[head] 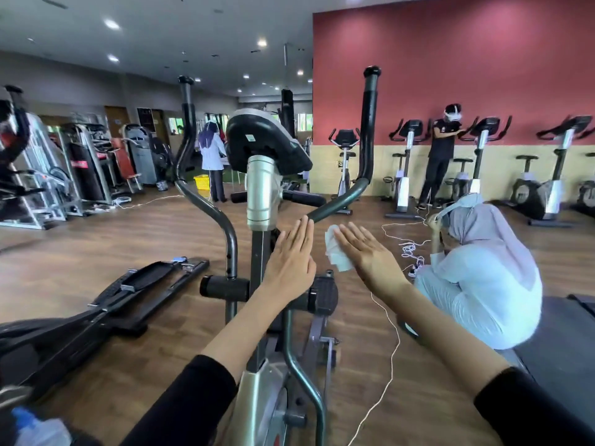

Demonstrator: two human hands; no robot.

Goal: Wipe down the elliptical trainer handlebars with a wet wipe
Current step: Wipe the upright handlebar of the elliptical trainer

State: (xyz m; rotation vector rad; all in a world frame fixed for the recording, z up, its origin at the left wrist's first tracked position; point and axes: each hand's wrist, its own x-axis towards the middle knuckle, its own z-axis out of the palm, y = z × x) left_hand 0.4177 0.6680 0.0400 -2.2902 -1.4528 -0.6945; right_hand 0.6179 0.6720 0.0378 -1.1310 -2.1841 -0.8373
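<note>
The elliptical trainer stands right in front of me, its console [260, 140] on a silver post. Its left handlebar [188, 130] and right handlebar [367, 130] rise as dark curved tubes with black foam tops. My left hand [291, 255] is flat with fingers straight and together, held beside the post, holding nothing. My right hand [367, 252] is also flat, with a white wet wipe [335, 252] under its fingers and thumb side. Neither hand touches a handlebar; both hover just below the right bar's lower bend.
A person [476, 272] crouches low at my right, close to the machine, beside white cables [409, 249] on the wooden floor. Another elliptical [106, 304] lies at left. A spray bottle [38, 429] shows bottom left. Exercise bikes [405, 175] and two standing people line the back.
</note>
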